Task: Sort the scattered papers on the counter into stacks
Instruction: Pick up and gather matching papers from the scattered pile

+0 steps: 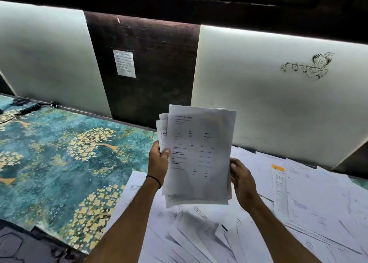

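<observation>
A loose sheaf of papers (199, 155) is held upright above the table (59, 153), its thin white rectangular sheets fanned unevenly so corners of the back ones stick out at the upper left. The front sheet carries blocks of dark print, too blurred to read. The left hand (159, 159) grips the sheaf's left edge, thumb pressed flat on the front sheet; a thin dark band (154, 180) circles that wrist. The right hand (242, 180) clasps the right edge lower down, fingers curled behind the paper.

Below and to the right, scattered papers (298, 213) overlap in a flat, untidy layer across the table, one with what looks like a yellow header strip (278, 168). The table's left part shows a glossy teal covering patterned with cream blossoms. Behind stand smooth pale panels (278, 103) either side of a dark wood-grain strip bearing a small note (124, 63).
</observation>
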